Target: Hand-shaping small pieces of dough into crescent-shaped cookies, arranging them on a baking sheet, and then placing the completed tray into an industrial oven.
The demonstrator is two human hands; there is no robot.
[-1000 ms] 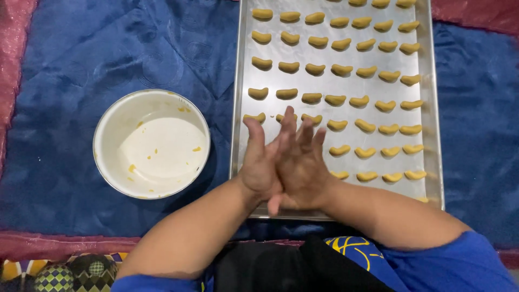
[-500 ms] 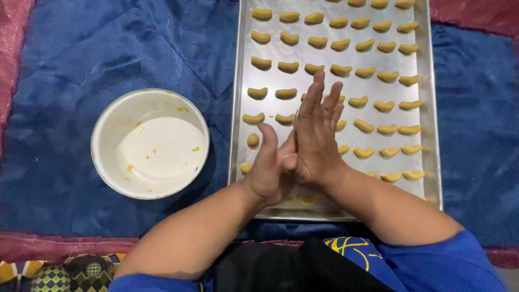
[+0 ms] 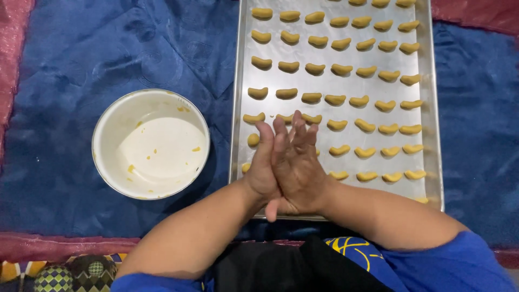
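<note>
Two hands are pressed together palm to palm, with the fingers (image 3: 296,132) straight and close to each other, pointing away from the body. Whether something is held between the palms cannot be told, because the inside is hidden. The right hand (image 3: 300,167) is placed on top and covers most of the left hand (image 3: 261,165), of which the outer edge and the thumb are seen.

Under the hands a metal baking tray (image 3: 241,81) is laid on a blue cloth (image 3: 81,59). On the tray, small yellow dough pieces (image 3: 335,99) in a curved shape are arranged in rows; the near left corner is covered by the hands. One round dough piece (image 3: 253,140) is seen just beside the left hand.

To the left of the tray, apart from it, a white bowl (image 3: 151,144) is placed, with yellow crumbs inside. Blue sleeves (image 3: 459,265) are seen at the bottom edge.
</note>
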